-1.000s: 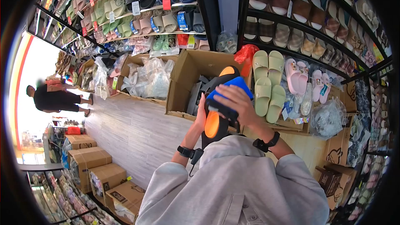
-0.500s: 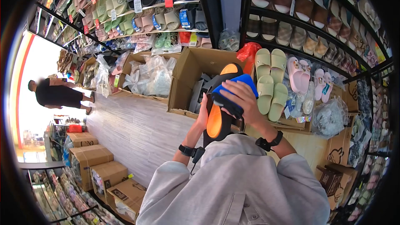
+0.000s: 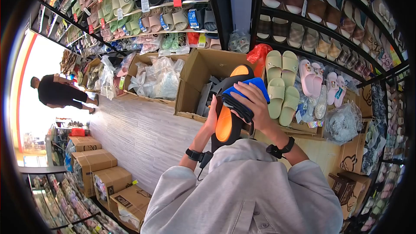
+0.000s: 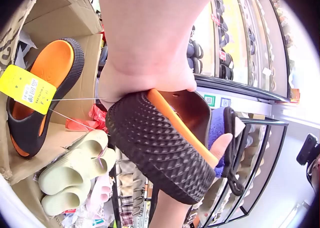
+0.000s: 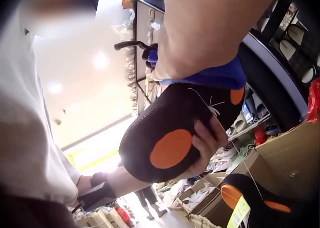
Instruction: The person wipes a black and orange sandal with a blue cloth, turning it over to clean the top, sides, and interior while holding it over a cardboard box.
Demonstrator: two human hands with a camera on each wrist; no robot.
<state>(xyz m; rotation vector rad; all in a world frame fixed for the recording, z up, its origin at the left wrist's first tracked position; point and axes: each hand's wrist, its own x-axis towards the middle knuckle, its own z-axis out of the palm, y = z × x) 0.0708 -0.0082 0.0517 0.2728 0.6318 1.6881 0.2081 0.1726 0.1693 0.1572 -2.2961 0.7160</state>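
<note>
My left hand [image 3: 211, 119] grips a chunky black slipper [image 3: 224, 125] with an orange footbed; its fingers [image 5: 205, 138] curl around the sole in the right wrist view. In my right hand [image 3: 255, 101] is a folded, fuzzy blue-and-black cloth [image 3: 261, 87] with a black loop, held against the slipper's upper. The slipper's textured side [image 4: 155, 143] faces the left wrist camera, and the right thumb [image 4: 221, 147] shows beside its opening. A matching slipper [image 4: 56, 62] with a yellow tag [image 4: 27, 89] is by the open carton, and thin string runs from it toward the held one.
The open cardboard box [image 3: 186, 82] stands just beyond my hands. To the right lie green slides [image 3: 274, 93], pink slides [image 3: 307, 78] and a red plastic bag [image 3: 256, 56]. Shelves of slippers rise behind. A person in black [image 3: 60, 91] stands far left, near stacked cartons [image 3: 93, 164].
Both hands, with the slipper and cloth, have shifted slightly right. More of the cloth's black side shows beneath the right fingers. The person in the background has turned.
</note>
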